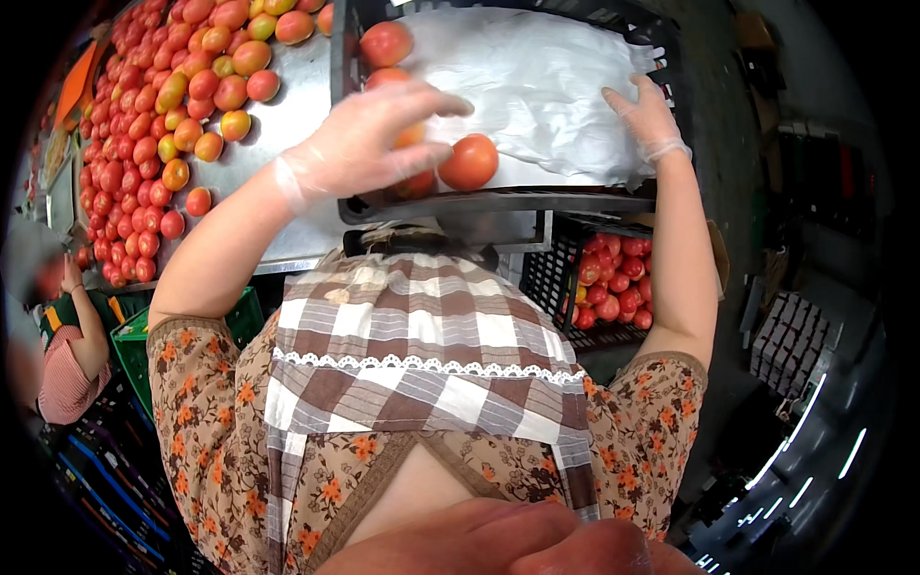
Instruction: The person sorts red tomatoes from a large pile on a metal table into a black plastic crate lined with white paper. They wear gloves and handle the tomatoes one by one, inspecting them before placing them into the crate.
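Observation:
A black plastic crate stands before me, lined with thin white sheeting. Several tomatoes lie along its left side, one of them a red tomato near the front wall. My left hand, in a clear glove and slightly blurred, is over these tomatoes with its fingers apart; whether it touches one I cannot tell. At the crate's right side my right hand, also gloved, rests on the edge of the sheeting with thumb and fingers spread. To the left, many loose tomatoes cover a metal table.
Below the lined crate on the right sits another black crate full of tomatoes. A green crate is at the lower left, near another person's arm. An orange sheet-like object lies beyond the tomato pile.

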